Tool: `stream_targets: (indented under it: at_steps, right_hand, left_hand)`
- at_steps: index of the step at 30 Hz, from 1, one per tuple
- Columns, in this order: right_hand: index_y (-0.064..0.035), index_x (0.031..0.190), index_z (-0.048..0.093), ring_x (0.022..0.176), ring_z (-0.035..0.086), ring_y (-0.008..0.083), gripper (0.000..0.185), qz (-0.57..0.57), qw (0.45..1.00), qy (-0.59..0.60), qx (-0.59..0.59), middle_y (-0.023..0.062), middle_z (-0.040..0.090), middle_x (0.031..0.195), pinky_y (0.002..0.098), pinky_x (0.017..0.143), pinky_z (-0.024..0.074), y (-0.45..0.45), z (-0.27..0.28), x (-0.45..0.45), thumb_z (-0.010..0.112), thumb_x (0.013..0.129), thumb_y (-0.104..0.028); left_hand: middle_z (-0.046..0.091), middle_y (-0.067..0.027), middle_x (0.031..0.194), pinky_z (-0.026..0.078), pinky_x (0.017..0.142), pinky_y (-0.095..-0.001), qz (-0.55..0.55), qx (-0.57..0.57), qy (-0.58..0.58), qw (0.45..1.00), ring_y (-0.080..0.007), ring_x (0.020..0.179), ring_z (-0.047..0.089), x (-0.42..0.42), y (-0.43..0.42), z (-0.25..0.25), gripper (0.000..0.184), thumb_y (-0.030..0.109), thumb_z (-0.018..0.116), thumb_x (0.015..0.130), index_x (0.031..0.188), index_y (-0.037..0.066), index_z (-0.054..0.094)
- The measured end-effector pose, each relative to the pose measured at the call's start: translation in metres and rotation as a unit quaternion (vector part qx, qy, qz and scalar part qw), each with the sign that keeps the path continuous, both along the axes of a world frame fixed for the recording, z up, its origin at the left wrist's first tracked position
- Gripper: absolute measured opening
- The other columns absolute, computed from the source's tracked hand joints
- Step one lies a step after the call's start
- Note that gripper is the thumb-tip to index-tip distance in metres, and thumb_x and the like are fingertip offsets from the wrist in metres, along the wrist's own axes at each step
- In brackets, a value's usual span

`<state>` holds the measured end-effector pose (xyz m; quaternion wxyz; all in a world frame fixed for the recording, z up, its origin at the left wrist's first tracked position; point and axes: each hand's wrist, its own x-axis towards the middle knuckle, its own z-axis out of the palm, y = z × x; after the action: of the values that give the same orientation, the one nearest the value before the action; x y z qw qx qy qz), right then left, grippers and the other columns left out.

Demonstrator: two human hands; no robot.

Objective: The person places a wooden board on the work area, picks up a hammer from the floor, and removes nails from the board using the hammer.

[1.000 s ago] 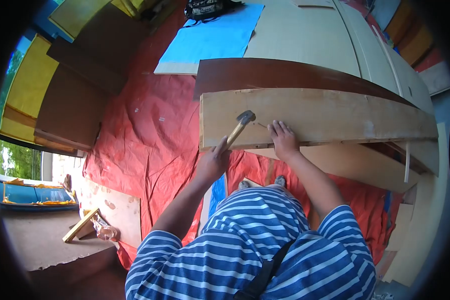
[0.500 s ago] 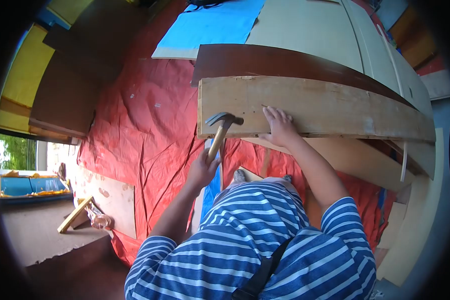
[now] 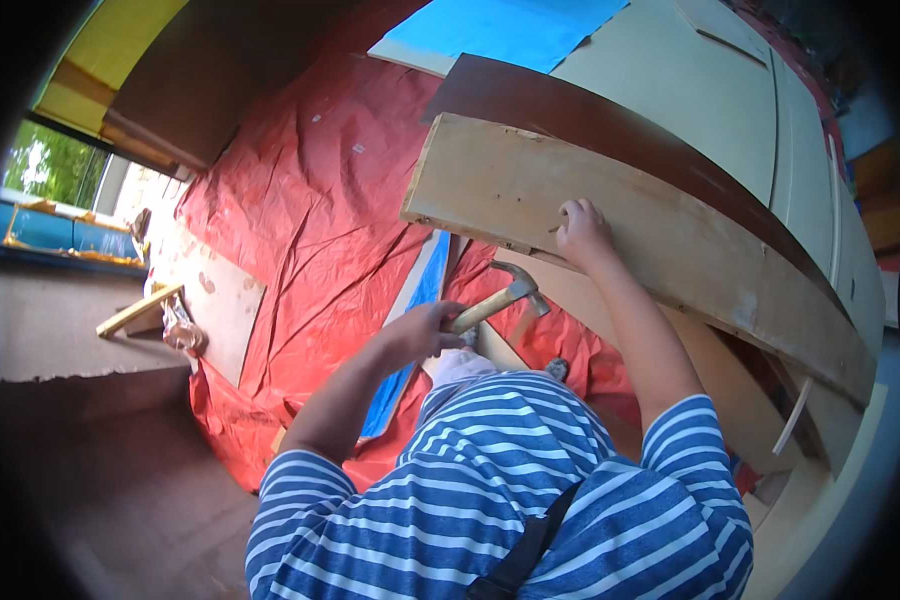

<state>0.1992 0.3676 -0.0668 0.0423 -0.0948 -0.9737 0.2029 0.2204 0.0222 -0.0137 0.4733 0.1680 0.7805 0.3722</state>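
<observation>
Hammer (image 3: 485,307) gripped by its handle in the left hand (image 3: 422,333), head pointing away and rightward, apart from the board (image 3: 670,238). The board slants from far left to near right; on it, the right hand (image 3: 586,238) curls, its grip unclear.

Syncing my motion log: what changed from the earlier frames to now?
The left hand drew the hammer back from over the plank, toward the body. The right hand curled its spread fingers, apparently pinching a nail. The camera view turned too. Unchanged: hammer gripped in the left hand, right hand at the plank.
</observation>
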Motion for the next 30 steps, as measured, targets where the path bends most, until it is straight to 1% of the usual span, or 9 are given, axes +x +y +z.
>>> stream_targets:
  at_steps: [2, 5, 8, 11, 14, 17, 24, 27, 30]
  right_hand:
    - [-0.0111, 0.128, 0.060, 0.130, 0.047, 0.0385, 0.056, 0.064, 0.997, -0.021, -0.049, 0.0175, 0.052, 0.136, 0.0512, 0.110, 0.0383, 0.007, 0.007, 0.031, 0.071, 0.083, -0.043]
    - [-0.0160, 0.143, 0.052, 0.145, 0.030, 0.0369, 0.087, 0.150, 0.985, -0.080, 0.026, 0.0168, 0.038, 0.153, 0.0542, 0.120, 0.0207, 0.004, 0.026, 0.072, 0.075, 0.074, -0.062]
    - [-0.0192, 0.146, 0.051, 0.151, 0.016, 0.0362, 0.101, 0.164, 0.984, -0.067, 0.026, 0.0150, 0.026, 0.161, 0.0619, 0.120, 0.0109, 0.006, 0.009, 0.082, 0.076, 0.064, -0.073]
    - [-0.0197, 0.142, 0.057, 0.152, 0.015, 0.0362, 0.101, 0.173, 0.975, -0.136, 0.031, 0.0135, 0.025, 0.161, 0.0687, 0.118, 0.0085, -0.009, 0.029, 0.077, 0.075, 0.061, -0.076]
    - [-0.0207, 0.138, 0.061, 0.152, 0.013, 0.0352, 0.099, 0.156, 0.977, -0.138, 0.042, 0.0117, 0.024, 0.162, 0.0726, 0.115, 0.0064, -0.023, 0.027, 0.077, 0.075, 0.058, -0.078]
    - [-0.0154, 0.135, 0.064, 0.152, 0.016, 0.0344, 0.095, 0.153, 0.982, -0.114, 0.018, 0.0117, 0.028, 0.159, 0.0727, 0.115, 0.0057, -0.029, 0.025, 0.079, 0.074, 0.063, -0.076]
    - [-0.0085, 0.129, 0.066, 0.146, 0.029, 0.0352, 0.083, 0.181, 0.981, -0.069, -0.004, 0.0130, 0.046, 0.148, 0.0729, 0.115, 0.0066, -0.029, 0.013, 0.079, 0.071, 0.072, -0.069]
    - [-0.0092, 0.131, 0.064, 0.145, 0.030, 0.0351, 0.083, 0.198, 0.977, -0.072, -0.011, 0.0107, 0.047, 0.146, 0.0732, 0.115, 0.0068, -0.026, 0.011, 0.078, 0.069, 0.074, -0.070]
    - [-0.0113, 0.133, 0.063, 0.145, 0.031, 0.0348, 0.084, 0.207, 0.978, -0.030, -0.020, 0.0092, 0.049, 0.143, 0.0742, 0.114, 0.0061, -0.023, 0.007, 0.082, 0.068, 0.074, -0.071]
  left_hand:
    - [0.066, -0.0109, 0.088, 0.051, 0.058, -0.0323, -0.005, 0.008, -0.013, 1.000, -0.0161, 0.067, 0.061, -0.004, 0.017, -0.001, 0.054, 0.012, 0.077, 0.082, 0.131, 0.001, 0.058]
    - [0.064, -0.0074, 0.084, 0.050, 0.056, -0.0314, -0.018, 0.025, 0.001, 1.000, -0.0148, 0.064, 0.060, -0.016, 0.027, -0.013, 0.052, 0.012, 0.076, 0.082, 0.130, 0.001, 0.060]
    - [0.063, -0.0049, 0.081, 0.050, 0.056, -0.0302, -0.043, 0.003, -0.025, 0.999, -0.0135, 0.063, 0.059, -0.035, 0.032, 0.003, 0.052, 0.015, 0.076, 0.082, 0.130, 0.002, 0.062]
    - [0.063, -0.0034, 0.079, 0.050, 0.058, -0.0304, -0.096, -0.037, -0.018, 0.995, -0.0128, 0.065, 0.060, -0.059, 0.035, 0.005, 0.050, 0.020, 0.076, 0.081, 0.127, 0.005, 0.065]
    - [0.062, -0.0031, 0.076, 0.049, 0.057, -0.0306, -0.166, -0.046, -0.046, 0.984, -0.0130, 0.063, 0.060, -0.089, 0.033, -0.002, 0.050, 0.020, 0.075, 0.083, 0.129, 0.005, 0.064]
    - [0.062, -0.0028, 0.075, 0.049, 0.057, -0.0309, -0.192, -0.048, -0.065, 0.978, -0.0132, 0.061, 0.060, -0.106, 0.028, -0.012, 0.050, 0.021, 0.073, 0.084, 0.130, 0.005, 0.063]
    - [0.064, -0.0041, 0.078, 0.051, 0.056, -0.0295, -0.192, -0.048, -0.080, 0.977, -0.0136, 0.062, 0.061, -0.112, 0.030, 0.006, 0.052, 0.021, 0.073, 0.087, 0.135, 0.006, 0.061]
    - [0.063, -0.0039, 0.078, 0.051, 0.057, -0.0296, -0.177, -0.034, -0.072, 0.981, -0.0134, 0.062, 0.060, -0.109, 0.030, 0.008, 0.053, 0.021, 0.073, 0.087, 0.137, 0.006, 0.059]
    - [0.063, -0.0039, 0.078, 0.050, 0.058, -0.0298, -0.162, -0.020, -0.064, 0.985, -0.0133, 0.062, 0.059, -0.099, 0.029, 0.009, 0.055, 0.022, 0.073, 0.088, 0.138, 0.006, 0.058]
